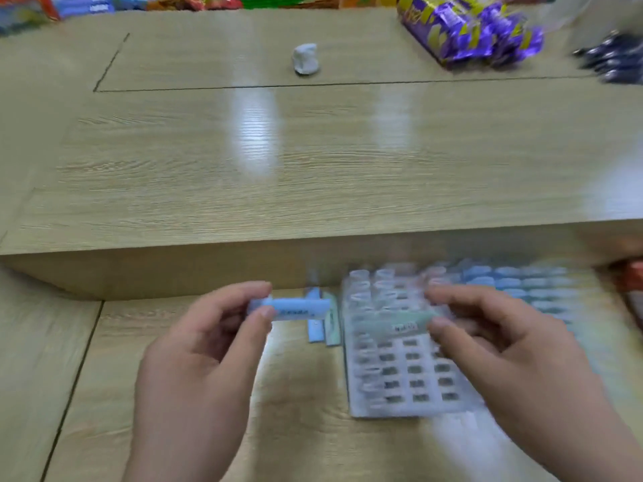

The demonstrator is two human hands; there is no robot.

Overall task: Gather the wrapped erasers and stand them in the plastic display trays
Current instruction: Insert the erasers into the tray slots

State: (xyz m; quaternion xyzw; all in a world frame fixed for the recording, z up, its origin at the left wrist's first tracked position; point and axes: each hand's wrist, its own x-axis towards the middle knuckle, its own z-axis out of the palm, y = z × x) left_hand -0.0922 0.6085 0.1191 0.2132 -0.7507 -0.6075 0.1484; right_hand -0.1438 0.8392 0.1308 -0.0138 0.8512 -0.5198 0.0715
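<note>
My left hand [205, 353] pinches a blue wrapped eraser [295, 307] between thumb and forefinger, held level above the low counter. My right hand [501, 346] pinches a pale green wrapped eraser [396, 327] over the clear plastic display tray [410, 405]. The tray's near slots look empty. A second tray [515, 283] behind it to the right holds several blue erasers standing in rows. Two loose erasers, one blue [315, 328] and one green [332, 325], lie on the counter just left of the tray. The picture is blurred.
A raised wooden counter [313, 161] runs across behind the trays. On it sit a crumpled white lump [305, 59], a purple snack box [466, 29] and dark packets [612, 60]. A red pack [631, 283] lies at the right edge.
</note>
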